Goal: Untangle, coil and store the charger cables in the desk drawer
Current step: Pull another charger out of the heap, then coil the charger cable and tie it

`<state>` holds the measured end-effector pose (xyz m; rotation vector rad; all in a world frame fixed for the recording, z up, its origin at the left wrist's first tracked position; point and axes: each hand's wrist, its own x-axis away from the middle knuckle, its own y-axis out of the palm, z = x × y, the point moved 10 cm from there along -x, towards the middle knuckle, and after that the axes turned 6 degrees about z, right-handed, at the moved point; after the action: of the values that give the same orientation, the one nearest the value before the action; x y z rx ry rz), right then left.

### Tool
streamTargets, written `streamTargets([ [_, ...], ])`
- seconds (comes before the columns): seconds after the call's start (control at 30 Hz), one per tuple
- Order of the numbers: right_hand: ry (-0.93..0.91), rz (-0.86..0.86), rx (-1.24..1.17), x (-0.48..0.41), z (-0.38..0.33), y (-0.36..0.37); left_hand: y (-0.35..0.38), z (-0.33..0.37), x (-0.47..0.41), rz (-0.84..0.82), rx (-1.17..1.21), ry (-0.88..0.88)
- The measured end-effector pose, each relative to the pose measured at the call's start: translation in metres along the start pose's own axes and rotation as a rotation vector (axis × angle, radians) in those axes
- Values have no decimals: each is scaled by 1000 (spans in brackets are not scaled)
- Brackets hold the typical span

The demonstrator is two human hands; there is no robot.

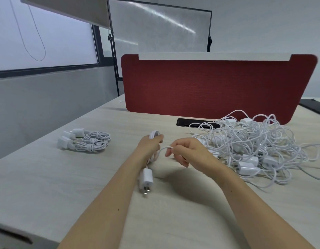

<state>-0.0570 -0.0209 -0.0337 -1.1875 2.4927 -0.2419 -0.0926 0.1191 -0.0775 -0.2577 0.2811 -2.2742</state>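
With fingers of the left hand [149,147] clenched on the coiled thin white charger cable [155,134] and the right hand [187,152] pinching seemingly its loose end just beside them, wrap it snugly, keeping tension.

Three coiled white charger bundles [85,141] lie left, a tangled pile [254,146] right, one half-wound charger [145,178] between them

Desk [65,186] lies open front & left of me, plenty of room. Tangled cable pile [254,146] blocks the right side, just beside my right hand [188,151]. Coiled bundles [87,141] sit far left, well apart. Red divider [209,87] walls off the back. Charger cable [162,149] bars the gap btw that hand & my left hand [150,146].
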Motion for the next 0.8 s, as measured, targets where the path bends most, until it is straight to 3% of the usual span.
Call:
streamTargets([
  [0.2,-32,307,158,-6,18,-38,44,-4,37,-530,-100,-43],
  [0.27,-71,310,152,-6,17,-37,51,-3,46,-604,-164,-16],
  [0.37,38,208,-38,-8,23,-24,55,2,48,-652,-148,52],
  [0.43,86,181,61,-6,27,-27,52,4,41,-604,-35,32],
  [0.57,108,73,660,-3,31,-24,29,10,14,-313,180,29],
  [0.63,205,5,542,2,33,-8,20,8,6,-206,269,24],
  [0.8,493,-156,-219,23,38,31,16,10,4,-121,285,71],
])
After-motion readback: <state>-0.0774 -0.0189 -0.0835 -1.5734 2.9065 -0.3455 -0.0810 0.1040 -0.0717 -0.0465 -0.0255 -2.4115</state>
